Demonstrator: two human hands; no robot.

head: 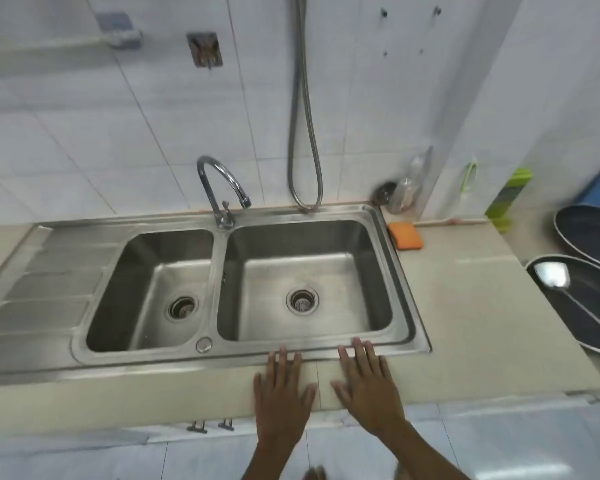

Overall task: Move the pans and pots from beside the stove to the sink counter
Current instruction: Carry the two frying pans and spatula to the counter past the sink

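Both hands flat and empty, palms down, fingers spread on the beige stone worktop: left hand and right hand side by side, fingertips just touching the front rim of the stainless steel double-bowl sink. Gripping nothing.

Well off to the right of the right hand, at the frame's edge: a dark round non-stick frying pan with a pale rim, a long-handled steel spatula lying in it. Just beyond that, farther from the hands, a second dark round pan, seemingly overlapping the first; handles out of view. Stove not visible.

Likely rigid and moderately heavy, smooth coating slippery at the rim. Best taken by the handle once found, otherwise by opposite rims with both hands. Loose spatula liable to slide out if tilted; level carry or removal first. Upper pan probably first, if truly resting on the lower.

Nothing moved yet, by the look of things.
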